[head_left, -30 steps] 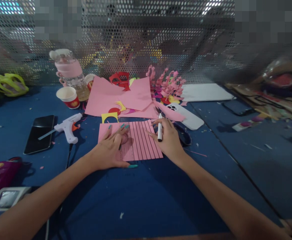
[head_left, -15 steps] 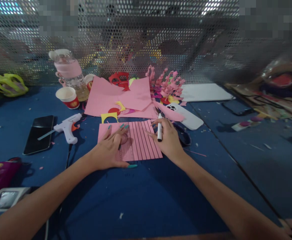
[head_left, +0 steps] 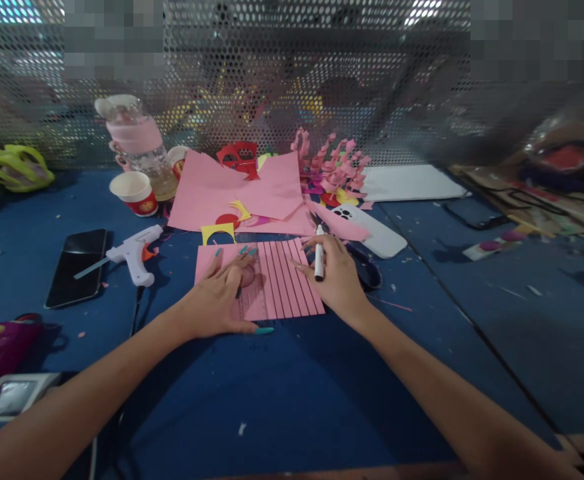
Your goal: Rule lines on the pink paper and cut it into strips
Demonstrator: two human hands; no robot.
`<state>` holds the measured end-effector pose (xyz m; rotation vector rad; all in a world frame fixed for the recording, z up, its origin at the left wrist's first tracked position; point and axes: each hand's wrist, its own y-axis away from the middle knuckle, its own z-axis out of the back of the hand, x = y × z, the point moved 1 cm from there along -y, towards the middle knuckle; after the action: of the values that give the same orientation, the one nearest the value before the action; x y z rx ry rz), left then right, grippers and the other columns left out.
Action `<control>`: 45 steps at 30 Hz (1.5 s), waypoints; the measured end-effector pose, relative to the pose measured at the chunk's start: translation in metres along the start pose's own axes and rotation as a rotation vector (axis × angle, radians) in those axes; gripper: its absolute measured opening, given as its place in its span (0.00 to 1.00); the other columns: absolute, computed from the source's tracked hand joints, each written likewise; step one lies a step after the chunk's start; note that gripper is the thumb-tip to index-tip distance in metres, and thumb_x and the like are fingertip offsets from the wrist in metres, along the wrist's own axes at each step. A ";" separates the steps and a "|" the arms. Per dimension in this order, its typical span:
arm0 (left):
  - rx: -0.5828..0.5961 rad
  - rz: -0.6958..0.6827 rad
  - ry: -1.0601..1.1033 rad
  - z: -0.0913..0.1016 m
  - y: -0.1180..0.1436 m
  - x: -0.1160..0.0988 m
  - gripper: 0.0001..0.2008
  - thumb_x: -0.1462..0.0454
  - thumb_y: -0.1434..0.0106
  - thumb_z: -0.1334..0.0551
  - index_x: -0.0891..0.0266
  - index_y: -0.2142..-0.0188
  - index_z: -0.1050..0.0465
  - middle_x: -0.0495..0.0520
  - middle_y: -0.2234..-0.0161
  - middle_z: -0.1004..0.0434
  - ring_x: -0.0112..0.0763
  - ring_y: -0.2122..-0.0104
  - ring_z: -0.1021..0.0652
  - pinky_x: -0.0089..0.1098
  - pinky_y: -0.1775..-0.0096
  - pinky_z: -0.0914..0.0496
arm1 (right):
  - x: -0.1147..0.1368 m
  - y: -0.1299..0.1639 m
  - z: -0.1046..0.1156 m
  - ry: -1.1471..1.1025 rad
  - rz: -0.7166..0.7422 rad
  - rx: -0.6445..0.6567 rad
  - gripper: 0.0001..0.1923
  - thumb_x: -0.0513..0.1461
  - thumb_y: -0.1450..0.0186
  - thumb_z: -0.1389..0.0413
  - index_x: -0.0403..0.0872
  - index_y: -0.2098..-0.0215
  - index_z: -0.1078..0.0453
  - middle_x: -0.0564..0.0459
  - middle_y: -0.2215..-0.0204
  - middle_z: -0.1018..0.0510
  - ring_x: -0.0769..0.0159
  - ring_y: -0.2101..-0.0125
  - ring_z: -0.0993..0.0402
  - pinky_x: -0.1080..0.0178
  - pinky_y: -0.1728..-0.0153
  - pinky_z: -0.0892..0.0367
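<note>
A pink sheet of paper lies in front of me, its right part ruled with several dark lines. My left hand rests flat on its left part, fingers spread, thumb at the near edge. Beneath those fingers is a clear plastic ruler, partly hidden. At the sheet's right side, my right hand is closed around a white marker with a black end toward me. Dark scissors lie partly hidden behind that hand.
Beyond the sheet are larger pink paper, a white phone and curled pink paper pieces. To the left are a glue gun, a black phone, a paper cup and a bottle. A perforated metal screen stands behind.
The view has shifted very slightly. Both hands, the ruler, the marker and the ruled sheet keep the same places relative to one another.
</note>
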<state>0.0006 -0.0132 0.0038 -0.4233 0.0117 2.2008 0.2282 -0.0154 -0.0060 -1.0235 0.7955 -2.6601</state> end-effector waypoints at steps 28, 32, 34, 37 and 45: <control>0.014 -0.009 -0.004 0.001 0.000 0.000 0.41 0.38 0.49 0.42 0.65 0.48 0.47 0.75 0.38 0.50 0.52 0.38 0.45 0.55 0.39 0.60 | 0.000 0.000 0.001 0.000 -0.006 0.009 0.07 0.39 0.40 0.45 0.50 0.66 0.41 0.48 0.66 0.30 0.59 0.64 0.29 0.54 0.64 0.33; 0.010 -0.013 -0.010 0.001 0.000 0.000 0.39 0.39 0.50 0.41 0.65 0.50 0.45 0.76 0.38 0.49 0.52 0.38 0.46 0.54 0.39 0.59 | 0.001 0.000 0.001 -0.005 -0.014 0.011 0.08 0.39 0.40 0.45 0.50 0.67 0.41 0.48 0.66 0.30 0.59 0.65 0.29 0.55 0.65 0.32; 0.008 -0.015 -0.013 0.001 0.000 -0.001 0.39 0.39 0.50 0.41 0.65 0.50 0.45 0.76 0.38 0.49 0.52 0.38 0.45 0.55 0.39 0.60 | 0.001 0.000 0.001 -0.008 -0.013 0.010 0.07 0.39 0.40 0.45 0.50 0.66 0.41 0.48 0.66 0.30 0.59 0.65 0.29 0.54 0.65 0.32; 0.013 -0.012 -0.020 0.001 -0.001 -0.001 0.38 0.39 0.49 0.42 0.64 0.50 0.45 0.76 0.38 0.50 0.51 0.38 0.44 0.54 0.38 0.60 | 0.000 0.000 0.001 -0.012 -0.007 0.008 0.07 0.40 0.39 0.45 0.50 0.66 0.41 0.48 0.66 0.30 0.58 0.65 0.30 0.54 0.64 0.32; 0.020 -0.006 -0.008 0.001 -0.001 0.000 0.39 0.38 0.50 0.42 0.65 0.50 0.45 0.76 0.38 0.49 0.52 0.38 0.44 0.55 0.38 0.61 | -0.001 0.000 0.000 0.002 0.000 0.000 0.09 0.43 0.38 0.45 0.50 0.66 0.41 0.49 0.67 0.30 0.58 0.65 0.29 0.53 0.65 0.32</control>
<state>0.0011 -0.0129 0.0049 -0.4034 0.0278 2.1947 0.2292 -0.0154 -0.0068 -1.0209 0.7960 -2.6618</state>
